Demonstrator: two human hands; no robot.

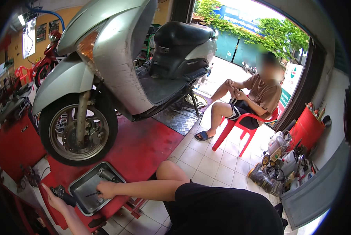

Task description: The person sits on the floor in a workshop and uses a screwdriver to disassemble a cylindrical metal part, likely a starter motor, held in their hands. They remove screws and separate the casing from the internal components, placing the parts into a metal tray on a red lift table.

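At the lower left, my left hand [56, 200] is against a dark cylindrical metal part [65, 195], its palm side turned to it. The part overlaps the left rim of a metal tray [78, 208]; the fingers that show run along it, and the others are hidden. Over the tray, my right hand [106, 189] is closed on a thin dark rod [91, 194] that points left; its far end is too small to make out. Another dark cylindrical part [107, 174] lies toward the tray's far right corner, just beyond the right hand.
The tray rests on a red platform [144, 137] beneath a silver scooter [120, 66], its front wheel [79, 133] just behind the tray. A person [263, 90] sits on a red plastic chair [238, 131]. Engine parts [277, 156] and a red drum [306, 129] stand at right.
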